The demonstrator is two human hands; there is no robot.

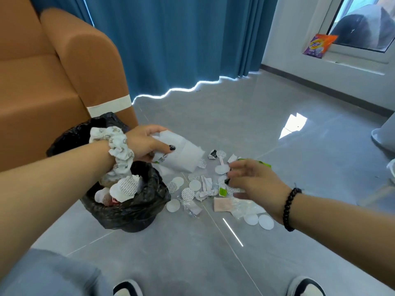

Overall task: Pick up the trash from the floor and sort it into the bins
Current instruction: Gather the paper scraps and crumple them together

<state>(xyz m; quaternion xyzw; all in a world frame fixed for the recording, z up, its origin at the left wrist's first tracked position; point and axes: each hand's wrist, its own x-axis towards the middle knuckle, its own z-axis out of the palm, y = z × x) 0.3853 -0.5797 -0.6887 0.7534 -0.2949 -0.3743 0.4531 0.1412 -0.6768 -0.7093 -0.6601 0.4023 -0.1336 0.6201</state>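
Trash [197, 185] lay scattered on the grey tiled floor [245, 116] ahead of me, a loose patch of white paper discs, crumpled scraps and green bits, spreading from about eleven o'clock to one o'clock of my feet. My right hand [254, 184] hung just over the one o'clock edge of that patch, fingers loosely curled toward the small pieces; motion blur hid whether anything was pinched, so I could not tell. My left hand [147, 144] gripped a white tissue packet [181, 154], its long axis slanting from ten o'clock down toward four o'clock, held above the near rim of the black-bagged bin [132, 208]. That bin sat at ten o'clock of the scraps, almost touching the nearest discs, and already held discs and wrappers. I judged the left hand nearer the bin and the right nearer the litter. A second black bag [70, 135] stood behind my left wrist, beside an orange sofa [53, 71]. Blue curtains [181, 39] hung at twelve o'clock, a window at two o'clock.
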